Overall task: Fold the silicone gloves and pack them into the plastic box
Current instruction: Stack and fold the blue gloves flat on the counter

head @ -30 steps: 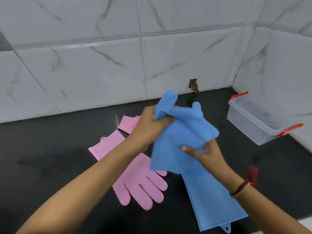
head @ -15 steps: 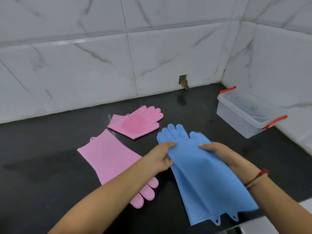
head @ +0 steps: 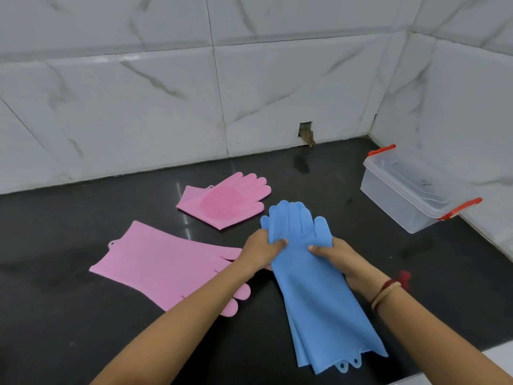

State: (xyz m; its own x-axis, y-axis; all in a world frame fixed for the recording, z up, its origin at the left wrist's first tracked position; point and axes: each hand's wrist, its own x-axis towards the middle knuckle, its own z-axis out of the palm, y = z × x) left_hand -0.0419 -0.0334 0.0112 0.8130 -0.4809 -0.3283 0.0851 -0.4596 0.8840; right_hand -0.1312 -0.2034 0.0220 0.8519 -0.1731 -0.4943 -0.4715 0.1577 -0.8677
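Observation:
Two blue silicone gloves lie stacked flat on the black counter, fingers pointing away from me, cuffs near the front edge. My left hand pinches their left edge near the palm and my right hand grips the right edge. A pink glove lies flat to the left, partly under my left forearm. A second pink glove, folded with its bristle pad up, lies behind. The clear plastic box with red clips stands at the right, lid on.
The black counter meets white marble-tiled walls at the back and right. A small hole in the wall sits at counter level. The counter's front edge runs near the blue cuffs.
The blue glove that I held up crumpled in the air now lies flat on top of the other blue one, and both hands have moved down to its edges.

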